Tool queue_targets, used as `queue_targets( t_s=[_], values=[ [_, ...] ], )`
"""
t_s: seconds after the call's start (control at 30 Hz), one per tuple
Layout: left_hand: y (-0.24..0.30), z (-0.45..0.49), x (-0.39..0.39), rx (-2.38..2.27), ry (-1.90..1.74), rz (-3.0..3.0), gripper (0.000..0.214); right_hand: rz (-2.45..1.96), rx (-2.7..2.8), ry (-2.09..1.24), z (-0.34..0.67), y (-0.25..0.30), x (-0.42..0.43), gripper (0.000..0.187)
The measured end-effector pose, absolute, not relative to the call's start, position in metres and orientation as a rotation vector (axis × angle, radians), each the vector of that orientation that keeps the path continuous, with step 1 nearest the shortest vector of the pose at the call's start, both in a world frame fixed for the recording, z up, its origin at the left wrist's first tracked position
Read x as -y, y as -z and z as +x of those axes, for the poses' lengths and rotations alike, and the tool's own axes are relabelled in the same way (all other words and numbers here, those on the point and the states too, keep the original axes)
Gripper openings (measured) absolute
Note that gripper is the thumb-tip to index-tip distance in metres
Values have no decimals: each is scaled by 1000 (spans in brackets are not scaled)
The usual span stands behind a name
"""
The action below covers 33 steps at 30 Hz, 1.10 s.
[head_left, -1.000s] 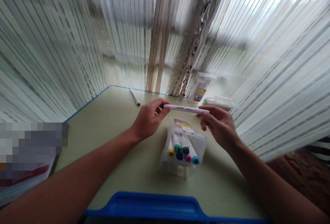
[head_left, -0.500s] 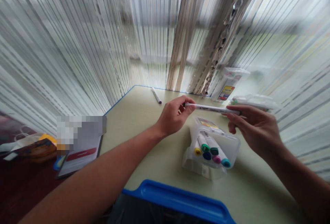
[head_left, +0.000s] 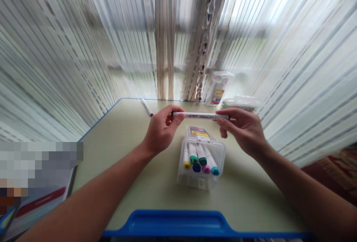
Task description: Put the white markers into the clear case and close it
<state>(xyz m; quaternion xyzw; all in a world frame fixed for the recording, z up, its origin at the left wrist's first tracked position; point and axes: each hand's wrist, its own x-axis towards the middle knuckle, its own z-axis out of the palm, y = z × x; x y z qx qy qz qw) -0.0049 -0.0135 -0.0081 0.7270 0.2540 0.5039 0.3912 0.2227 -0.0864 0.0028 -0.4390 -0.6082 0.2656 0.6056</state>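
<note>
A white marker (head_left: 199, 115) with dark ends is stretched level between my two hands above the table. My left hand (head_left: 164, 126) pinches its left end between thumb and fingers. At the other end, my right hand (head_left: 242, 125) grips it the same way. Just below the hands lies a clear plastic case (head_left: 223, 154), its open end towards me, holding several white markers with yellow, green, blue, pink and teal ends (head_left: 214, 170). Beyond my left hand, a white marker with a purple tip (head_left: 147, 107) rests on the table.
The pale table (head_left: 111, 138) has a blue edge and a blue tray (head_left: 178, 221) at the front. At the back right stand a clear upright box (head_left: 219, 89) and a clear lidded container (head_left: 241, 102). String curtains (head_left: 134, 41) hang behind. A partly pixelated flat item (head_left: 41, 203) is at left.
The view has swung to the right, so everything appears further left. Both hands still hold the marker, which now looks more level.
</note>
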Motion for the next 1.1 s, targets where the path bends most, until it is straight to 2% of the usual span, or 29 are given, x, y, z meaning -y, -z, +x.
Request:
queue_targets(
  t_s=[0.27,0.47,0.7,0.9,1.1],
  values=[
    [7,-4,13,-622,-1272,1757,25,-990,1444,-501,218,-2,89,20],
    [3,-2,13,-571,-1291,1591,26,-1086,1611,-105,215,-2,93,22],
    [1,-5,24,-559,-1424,1658,24,-1027,1742,285,211,-16,105,20],
    [6,-11,27,-572,-1537,1737,25,-960,1826,414,203,-28,117,25],
    [4,-11,28,-548,-1562,1636,37,-1018,1793,412,199,-34,140,27]
  ],
)
